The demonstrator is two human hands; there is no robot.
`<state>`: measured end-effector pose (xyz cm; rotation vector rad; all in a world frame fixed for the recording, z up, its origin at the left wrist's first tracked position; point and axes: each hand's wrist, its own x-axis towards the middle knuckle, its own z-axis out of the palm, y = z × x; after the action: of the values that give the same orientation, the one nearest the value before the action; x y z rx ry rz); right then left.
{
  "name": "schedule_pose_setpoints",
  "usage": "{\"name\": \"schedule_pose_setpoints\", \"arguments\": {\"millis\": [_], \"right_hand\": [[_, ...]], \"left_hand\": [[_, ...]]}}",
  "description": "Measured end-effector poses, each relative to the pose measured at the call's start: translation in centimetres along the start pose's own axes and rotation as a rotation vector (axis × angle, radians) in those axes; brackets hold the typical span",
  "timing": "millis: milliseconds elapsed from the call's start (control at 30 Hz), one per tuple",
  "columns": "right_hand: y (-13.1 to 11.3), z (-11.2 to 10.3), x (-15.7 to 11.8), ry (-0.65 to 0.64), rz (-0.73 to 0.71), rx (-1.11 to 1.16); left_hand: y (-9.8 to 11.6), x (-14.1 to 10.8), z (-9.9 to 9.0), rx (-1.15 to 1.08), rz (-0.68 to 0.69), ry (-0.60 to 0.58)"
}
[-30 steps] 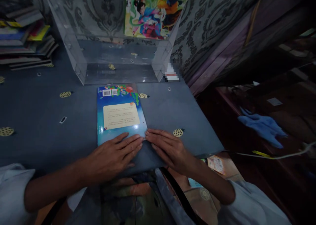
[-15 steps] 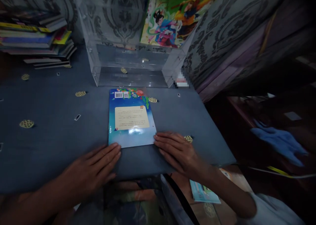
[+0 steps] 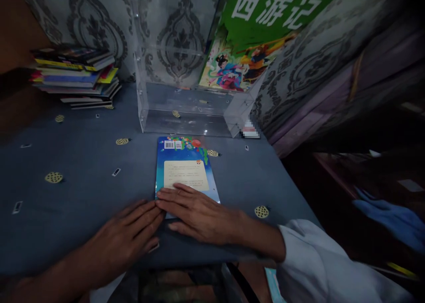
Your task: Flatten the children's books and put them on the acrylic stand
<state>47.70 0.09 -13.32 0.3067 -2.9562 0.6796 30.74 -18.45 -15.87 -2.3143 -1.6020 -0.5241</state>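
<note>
Blue book [image 3: 185, 165], partly under right grip [image 3: 202, 212], beside left grip [image 3: 129, 232]

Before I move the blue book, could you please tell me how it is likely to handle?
The blue book lies flat on the tabletop, so it would probably slide rather than tip. Little thickness shows at its edges, so it may be light and slightly bendy.

Light is dim, fading to near black at the right edge. Small glints dot the clear stand [image 3: 186, 120] near the centre; blocky pixels blot the spot beside it. The left hand [image 3: 133, 230], lower left, and blue cloth [image 3: 393, 221], lower right, look soft.
</note>
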Motion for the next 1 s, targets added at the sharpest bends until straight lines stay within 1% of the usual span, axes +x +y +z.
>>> {"name": "schedule_pose_setpoints", "arguments": {"millis": [133,267,533,733,900,1000], "right_hand": [[1.5,0.3,0.8,0.016,-0.031,-0.004],[3.0,0.1,1.9,0.030,-0.042,-0.005],[6.2,-0.7,4.5,0.039,0.014,0.001],[8.3,-1.3,6.4,0.084,0.054,-0.024],[10.6,-1.3,8.0,0.101,0.077,-0.037],[11.9,-1.2,8.7,0.122,0.102,-0.045]], "left_hand": [[-0.9,0.3,-0.1,0.011,0.017,-0.034],[-2.3,1.2,-0.3,0.024,0.044,-0.068],[-5.2,3.3,0.6,-0.019,-0.054,-0.082],[-7.7,4.9,1.4,-0.065,-0.132,-0.069],[-9.9,6.1,2.2,-0.096,-0.156,-0.122],[-11.3,6.8,2.8,-0.092,-0.192,-0.124]]}}
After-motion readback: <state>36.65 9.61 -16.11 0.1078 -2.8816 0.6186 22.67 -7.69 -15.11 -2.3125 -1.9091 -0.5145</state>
